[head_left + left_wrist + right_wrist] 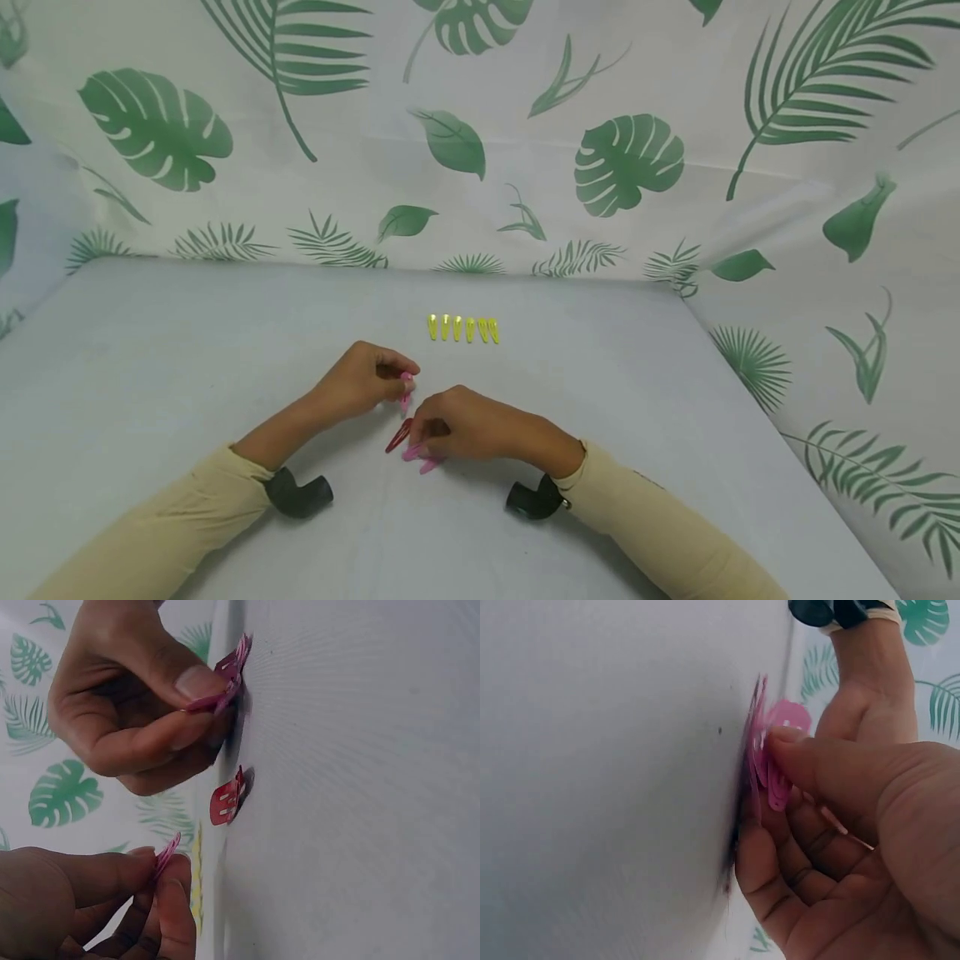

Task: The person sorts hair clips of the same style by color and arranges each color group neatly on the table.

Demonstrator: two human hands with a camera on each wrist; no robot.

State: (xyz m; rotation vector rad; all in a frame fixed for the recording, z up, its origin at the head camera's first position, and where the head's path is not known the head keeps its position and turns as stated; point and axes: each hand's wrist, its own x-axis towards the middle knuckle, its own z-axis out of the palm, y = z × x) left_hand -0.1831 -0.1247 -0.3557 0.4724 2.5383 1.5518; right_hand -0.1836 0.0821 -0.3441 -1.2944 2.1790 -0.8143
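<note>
My left hand (367, 379) pinches a pink snap hair clip (168, 855) between thumb and index finger, raised above the table. Closer to me, my right hand (465, 421) pinches several pink snap hair clips (787, 724) low against the tabletop; its fingers partly hide them. One of those pink clips (430, 465) sticks out below the right fingertips. A red snap hair clip (399, 435) lies on the table between the two hands, just left of the right fingers.
Several yellow hair clips (462, 328) lie in a row on the white table (585, 350), beyond the hands. A leaf-print cloth (517, 167) hangs behind and at the sides. Black mounts (300, 496) sit at both wrists.
</note>
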